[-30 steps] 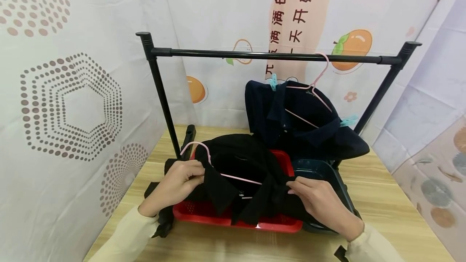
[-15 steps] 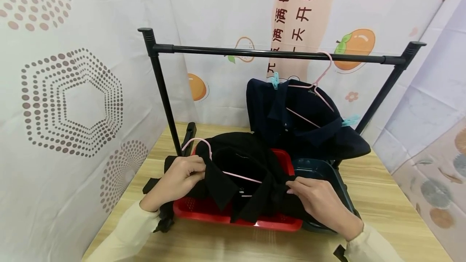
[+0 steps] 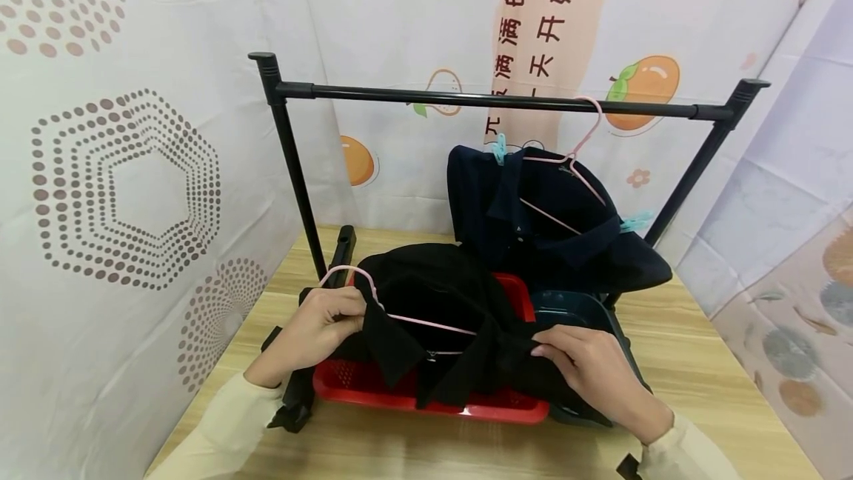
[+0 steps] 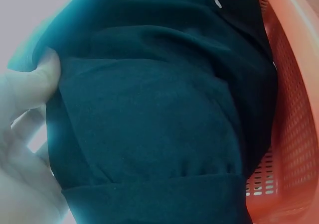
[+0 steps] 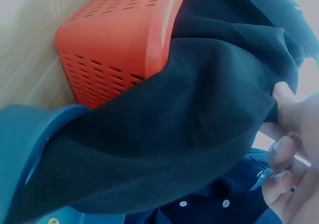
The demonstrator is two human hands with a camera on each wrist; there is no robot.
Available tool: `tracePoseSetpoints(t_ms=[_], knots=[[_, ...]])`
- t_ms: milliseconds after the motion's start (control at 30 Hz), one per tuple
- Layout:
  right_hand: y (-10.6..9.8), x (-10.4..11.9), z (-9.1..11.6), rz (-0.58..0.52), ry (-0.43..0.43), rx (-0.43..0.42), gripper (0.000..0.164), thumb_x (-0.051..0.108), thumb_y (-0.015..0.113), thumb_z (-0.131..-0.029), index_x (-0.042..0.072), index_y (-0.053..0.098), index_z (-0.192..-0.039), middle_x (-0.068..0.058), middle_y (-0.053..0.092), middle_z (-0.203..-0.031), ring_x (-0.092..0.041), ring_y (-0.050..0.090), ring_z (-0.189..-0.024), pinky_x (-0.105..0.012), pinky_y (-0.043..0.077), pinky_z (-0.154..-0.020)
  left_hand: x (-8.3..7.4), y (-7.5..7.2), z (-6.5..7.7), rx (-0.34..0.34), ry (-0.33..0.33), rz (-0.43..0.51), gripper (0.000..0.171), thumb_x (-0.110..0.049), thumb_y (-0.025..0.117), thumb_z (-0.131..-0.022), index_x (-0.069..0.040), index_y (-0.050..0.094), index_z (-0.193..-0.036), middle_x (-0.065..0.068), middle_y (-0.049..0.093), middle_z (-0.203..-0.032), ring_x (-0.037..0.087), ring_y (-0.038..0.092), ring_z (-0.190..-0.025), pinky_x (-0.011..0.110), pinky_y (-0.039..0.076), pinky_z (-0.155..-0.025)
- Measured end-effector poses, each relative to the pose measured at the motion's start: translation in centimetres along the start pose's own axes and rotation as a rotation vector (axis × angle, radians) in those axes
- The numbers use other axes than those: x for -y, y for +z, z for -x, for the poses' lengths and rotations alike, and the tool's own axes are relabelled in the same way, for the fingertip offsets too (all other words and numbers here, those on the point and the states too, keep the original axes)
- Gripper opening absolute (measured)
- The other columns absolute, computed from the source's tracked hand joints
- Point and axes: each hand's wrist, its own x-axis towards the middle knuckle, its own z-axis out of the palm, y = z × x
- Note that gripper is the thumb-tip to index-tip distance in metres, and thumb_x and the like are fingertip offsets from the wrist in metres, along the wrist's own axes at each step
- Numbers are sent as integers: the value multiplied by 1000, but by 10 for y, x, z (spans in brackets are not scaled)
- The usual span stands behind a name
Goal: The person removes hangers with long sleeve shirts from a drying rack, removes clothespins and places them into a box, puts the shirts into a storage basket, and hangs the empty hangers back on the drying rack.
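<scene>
Both hands have shifted a little left and down since half a second ago, dragging the black polo shirt with them; the pink hanger hook now sits lower and nearer the rack's left post. Left hand grips the shirt's left shoulder with curled fingers, thumb on top, right where the hanger wire comes out of the cloth; left wrist view shows the thumb pressed on dark fabric, other fingers hidden under it. Right hand pinches the right shoulder of the shirt, fingertips bunched on the fabric; right wrist view shows curled fingers clamped on the dark cloth edge. The shirt is spread over the red basket, collar open, hanger bar crossing inside the neck, a sleeve trailing off the basket's left side onto the wooden table. Red basket wall is slotted and shows orange-red in the wrist views. Just right of it, touching or nearly, a dark teal bin, partly under the right hand and shirt. Behind, a black clothes rack stands on the table, with a navy polo shirt hanging from a second pink hanger, clipped by light blue pegs at both shoulders. Printed curtains surround the table. Cream sleeves cover both forearms.
</scene>
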Motion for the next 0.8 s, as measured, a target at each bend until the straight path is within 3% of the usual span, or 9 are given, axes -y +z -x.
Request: tracePoseSetpoints(t_ms=[100, 200, 300, 433, 467, 567, 700, 800], knots=[[0, -1, -1, -30, 16, -3, 31, 1, 87, -76, 21, 76, -97, 14, 72, -93, 1, 64, -77, -16, 51, -69, -1, -1, 0, 18, -22, 23, 47, 19, 69, -84, -26, 64, -72, -13, 49, -74, 5, 43, -68, 24, 36, -59], [0, -5, -2, -66, 14, -1, 33, 0, 86, -77, 24, 75, -96, 16, 72, -92, 2, 61, -76, -14, 48, -67, -2, -4, 2, 45, -36, 32, 48, 16, 69, -86, -27, 58, -69, -14, 46, -74, 5, 42, -67, 25, 37, -61], [-1, -12, -1, -84, 22, -11, 34, -2, 84, -79, 26, 73, -93, 15, 71, -90, 2, 57, -72, -14, 44, -64, 0, -10, 6, 30, -55, 30, 47, 18, 68, -85, -25, 58, -69, -13, 46, -74, 5, 43, -67, 24, 38, -61], [-1, -24, 3, -87, 126, -34, 33, -4, 83, -80, 25, 72, -88, 15, 67, -82, 2, 50, -65, -15, 40, -60, 7, -20, 10, -20, -73, 70, 46, 24, 63, -82, -20, 59, -67, -8, 47, -71, 10, 44, -66, 27, 37, -63], [0, -26, 3, -85, 158, -32, 32, -4, 82, -81, 25, 72, -88, 16, 67, -82, 2, 49, -64, -15, 40, -60, 8, -21, 11, -12, -81, 83, 46, 24, 62, -83, -18, 55, -66, -7, 45, -71, 11, 43, -67, 27, 36, -65], [4, -29, 4, -69, 207, -9, 28, -1, 83, -83, 24, 73, -94, 15, 66, -87, 2, 45, -63, -15, 39, -58, 11, -23, 13, 30, -101, 116, 42, 20, 64, -88, -19, 64, -70, -4, 52, -72, 14, 46, -69, 30, 37, -67], [11, -23, -1, -43, 166, -7, 32, 0, 83, -84, 20, 74, -108, 10, 65, -100, 4, 41, -62, -11, 36, -58, 9, -23, 14, 27, -132, 115, 35, 14, 67, -91, -19, 74, -80, -4, 60, -76, 15, 50, -70, 29, 39, -68], [14, -12, -6, -42, 134, -43, 33, 1, 81, -86, 18, 73, -113, 9, 59, -99, 3, 39, -62, -10, 33, -57, 8, -23, 14, 9, -148, 92, 42, 15, 66, -91, -21, 65, -69, -6, 52, -72, 12, 47, -68, 26, 35, -82]])
